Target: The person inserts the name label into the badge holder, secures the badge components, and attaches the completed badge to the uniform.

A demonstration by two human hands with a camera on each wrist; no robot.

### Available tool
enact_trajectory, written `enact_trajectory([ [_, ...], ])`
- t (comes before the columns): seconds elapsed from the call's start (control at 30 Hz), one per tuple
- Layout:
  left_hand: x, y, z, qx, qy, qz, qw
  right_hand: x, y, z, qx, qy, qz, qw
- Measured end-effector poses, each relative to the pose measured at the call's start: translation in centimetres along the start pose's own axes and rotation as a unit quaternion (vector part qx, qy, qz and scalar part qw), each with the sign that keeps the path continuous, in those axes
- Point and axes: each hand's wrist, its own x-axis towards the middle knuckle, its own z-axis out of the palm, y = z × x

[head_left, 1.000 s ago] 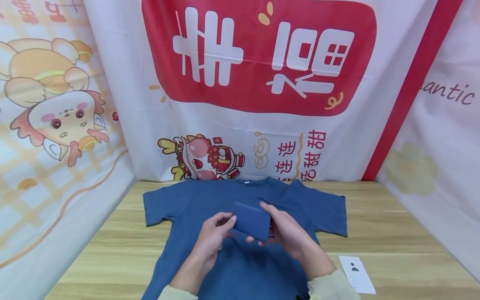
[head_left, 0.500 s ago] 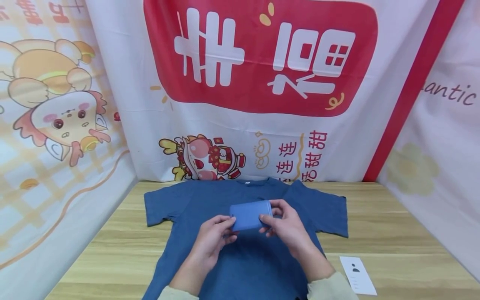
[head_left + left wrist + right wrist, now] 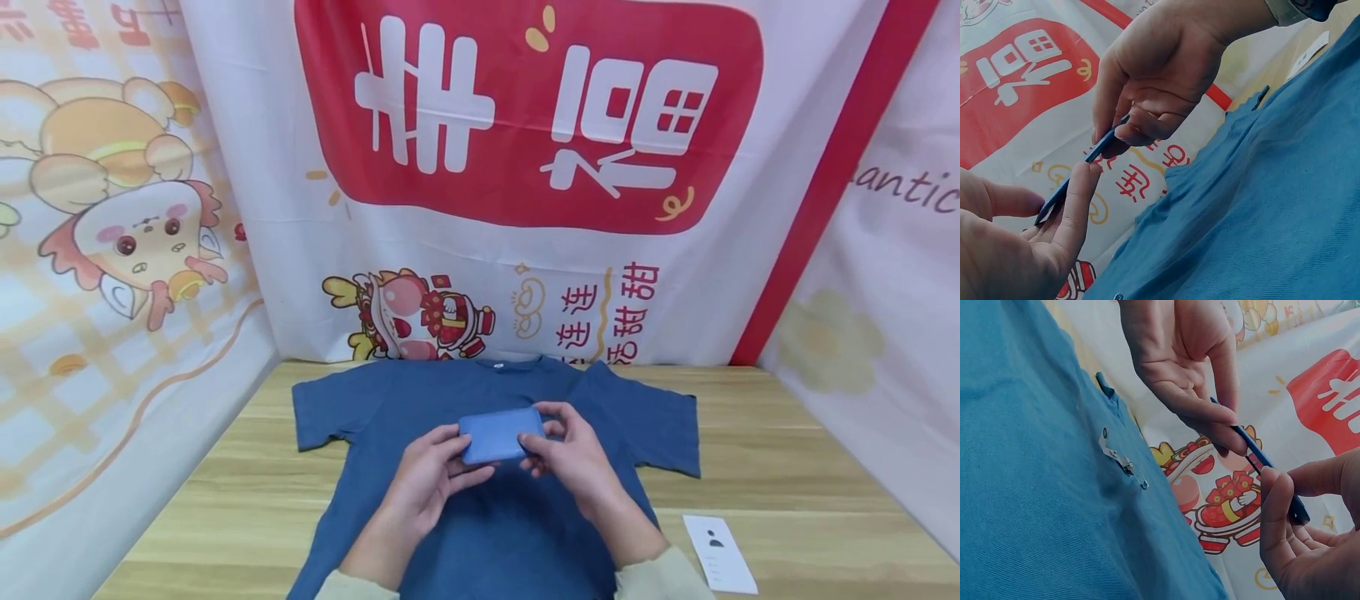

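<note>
A blue T-shirt (image 3: 480,533) lies flat on the wooden table (image 3: 787,467), collar at the far side. Both hands hold a thin, flat blue card-like piece (image 3: 501,435) just above the shirt's chest. My left hand (image 3: 438,467) pinches its left end between thumb and fingers. At its right end my right hand (image 3: 566,454) pinches it too. The left wrist view shows the blue piece (image 3: 1085,172) edge-on between the left fingertips (image 3: 1082,187) and the right hand (image 3: 1154,94). In the right wrist view the blue piece (image 3: 1260,459) is thin, and a small metal clip (image 3: 1124,461) sits on the shirt (image 3: 1035,506).
A white paper slip (image 3: 720,554) with a dark mark lies on the table at the right of the shirt. Printed cloth banners (image 3: 525,167) wall the table at the back and both sides. Bare wood shows left and right of the shirt.
The blue piece has been tipped from steeply tilted to nearly flat, its broad face now up. Both hands have kept hold of it and shifted slightly toward the collar.
</note>
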Motion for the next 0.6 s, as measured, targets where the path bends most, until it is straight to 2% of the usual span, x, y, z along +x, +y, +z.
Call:
enact_trajectory([
  [0.23, 0.05, 0.44, 0.05, 0.014, -0.008, 0.001, 0.9999, -0.17, -0.57, 0.12, -0.002, -0.02, 0.006, 1.0],
  [0.6, -0.01, 0.22, -0.03, 0.024, 0.018, 0.003, 0.9995, -0.16, -0.59, 0.1, -0.013, -0.006, 0.006, 1.0],
])
